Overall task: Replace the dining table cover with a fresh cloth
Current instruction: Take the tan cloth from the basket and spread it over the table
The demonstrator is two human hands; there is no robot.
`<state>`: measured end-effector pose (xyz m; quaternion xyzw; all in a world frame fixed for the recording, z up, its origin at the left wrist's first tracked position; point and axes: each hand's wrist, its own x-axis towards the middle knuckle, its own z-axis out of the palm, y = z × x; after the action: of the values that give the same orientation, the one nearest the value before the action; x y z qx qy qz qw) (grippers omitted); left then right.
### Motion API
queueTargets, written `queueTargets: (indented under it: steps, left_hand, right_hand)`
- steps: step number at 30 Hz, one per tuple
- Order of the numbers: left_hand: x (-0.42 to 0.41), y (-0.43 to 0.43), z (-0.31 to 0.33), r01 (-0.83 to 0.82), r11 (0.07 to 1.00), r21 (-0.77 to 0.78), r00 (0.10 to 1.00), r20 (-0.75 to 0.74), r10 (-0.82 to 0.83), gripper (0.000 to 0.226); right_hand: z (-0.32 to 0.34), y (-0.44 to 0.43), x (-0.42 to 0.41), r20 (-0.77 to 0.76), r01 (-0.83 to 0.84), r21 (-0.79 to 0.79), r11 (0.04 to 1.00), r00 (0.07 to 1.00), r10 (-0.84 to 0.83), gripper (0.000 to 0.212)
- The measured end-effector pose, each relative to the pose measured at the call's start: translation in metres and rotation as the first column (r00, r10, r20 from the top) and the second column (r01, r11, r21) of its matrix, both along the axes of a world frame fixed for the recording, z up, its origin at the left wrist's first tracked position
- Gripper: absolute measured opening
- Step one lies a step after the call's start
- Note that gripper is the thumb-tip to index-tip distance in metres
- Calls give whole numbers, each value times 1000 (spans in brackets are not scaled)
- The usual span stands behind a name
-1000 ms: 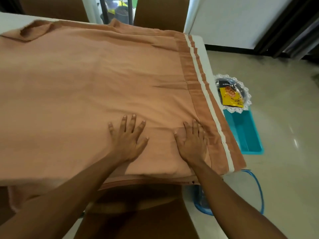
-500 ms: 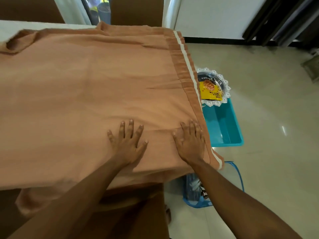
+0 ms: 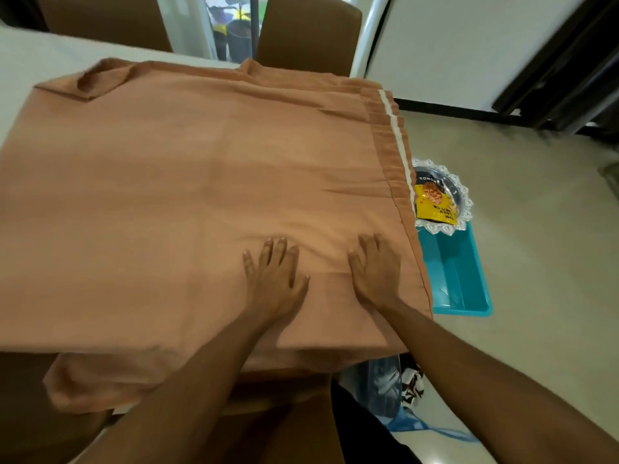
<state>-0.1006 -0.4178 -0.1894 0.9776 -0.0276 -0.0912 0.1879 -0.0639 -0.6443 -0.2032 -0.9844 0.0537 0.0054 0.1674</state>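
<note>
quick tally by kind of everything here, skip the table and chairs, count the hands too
cloth: 1, brown cloth
hands: 2, left hand and right hand, both flat on it
tray: 1, teal tray
dish: 1, lace-edged dish
packet: 1, yellow packet
bag: 1, blue bag
total: 7

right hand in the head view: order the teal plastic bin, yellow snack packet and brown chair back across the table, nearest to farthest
1. teal plastic bin, on the floor just right of the right hand
2. yellow snack packet, at the bin's far end
3. brown chair back, across the white table
</note>
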Motion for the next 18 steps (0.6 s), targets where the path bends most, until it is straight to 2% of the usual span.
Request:
queueTargets:
  steps: [9,14,18]
  left_hand:
    - [123,-1,-16,-187,982,39,978,104,182,66]
    - [226,-21,-15,-254,967,34,960,133,248,63]
    - [296,-25,-15,-206,971,125,975,108,193,64]
  right_hand:
    - [-7,32,213,25,-299,-45,953,954,300,51]
    - [-19,14,315,46,-355,-68,933,933,358,52]
    - [-18,-3,382,33,-366,-72,928,929,369,56]
